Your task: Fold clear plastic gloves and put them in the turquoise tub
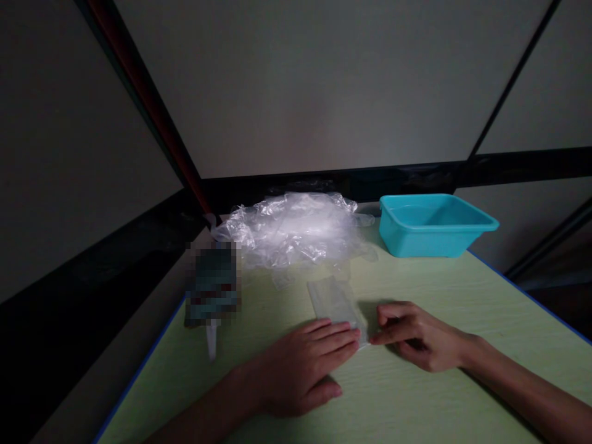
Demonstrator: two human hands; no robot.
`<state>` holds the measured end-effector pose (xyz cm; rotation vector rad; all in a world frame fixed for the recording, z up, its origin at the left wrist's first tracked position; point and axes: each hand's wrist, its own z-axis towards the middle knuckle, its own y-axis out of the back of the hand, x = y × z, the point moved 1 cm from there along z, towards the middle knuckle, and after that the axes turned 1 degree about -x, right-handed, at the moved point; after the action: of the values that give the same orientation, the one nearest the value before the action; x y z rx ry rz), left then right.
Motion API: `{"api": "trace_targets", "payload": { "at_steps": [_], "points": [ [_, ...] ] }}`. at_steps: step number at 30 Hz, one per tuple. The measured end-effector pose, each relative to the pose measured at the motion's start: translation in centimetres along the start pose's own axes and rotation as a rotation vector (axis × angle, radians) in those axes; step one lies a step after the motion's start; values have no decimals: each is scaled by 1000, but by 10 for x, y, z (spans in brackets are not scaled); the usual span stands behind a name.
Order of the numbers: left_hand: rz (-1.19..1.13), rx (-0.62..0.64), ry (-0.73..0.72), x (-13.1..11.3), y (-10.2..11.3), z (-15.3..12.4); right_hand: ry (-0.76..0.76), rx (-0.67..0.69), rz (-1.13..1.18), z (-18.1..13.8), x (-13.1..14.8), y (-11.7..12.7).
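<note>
A flat, rectangular bag of thin clear plastic (332, 299) lies on the tabletop (490, 302) between the hands, looking flattened. To its right and farther back stands a turquoise plastic tub (425, 243) with flared sides; its inner walls show, while the near rim hides much of its floor.

At far left sits a dark greenish object (213, 280), pixelated past recognition, with a narrow whitish strip (211, 341) below it. A broad heap of crinkled clear plastic (291, 231) spreads along the back, and a small clear piece (283, 282) lies near the bag's left side. The left hand (309, 364) rests flat and loose over the bag's near end, covering part of it. The right hand (420, 336) has curled fingers, one fingertip at the near right corner; whether it pinches there I cannot tell.

The tabletop is pale yellow-green, wood-grained and blue-edged. Behind it, a dark red strip (158, 117) runs left of dim grey panels (324, 92) with black bands.
</note>
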<state>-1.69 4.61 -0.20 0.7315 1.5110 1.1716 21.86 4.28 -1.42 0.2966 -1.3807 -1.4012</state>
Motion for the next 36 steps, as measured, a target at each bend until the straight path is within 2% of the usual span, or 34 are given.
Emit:
{"api": "trace_targets", "payload": {
  "at_steps": [8, 13, 19, 24, 29, 33, 36],
  "points": [
    [18, 42, -8, 0, 1, 0, -20, 70, -14, 3, 4, 1],
    [43, 20, 18, 4, 1, -2, -25, 67, 2, 5, 5, 1],
    [114, 21, 162, 27, 2, -7, -30, 54, 23, 5, 3, 0],
    [175, -78, 298, 45, 0, -11, -39, 51, 24, 3, 2, -2],
    [170, -210, 333, 32, -3, -9, -21, 33, 37, 3, 2, -2],
    [110, -219, 295, 14, -8, -2, -21, 33, 25, 4, 1, -1],
    [108, -188, 289, 11, -11, 1, -20, 30, 23, 4, 1, -2]
  ]
}}
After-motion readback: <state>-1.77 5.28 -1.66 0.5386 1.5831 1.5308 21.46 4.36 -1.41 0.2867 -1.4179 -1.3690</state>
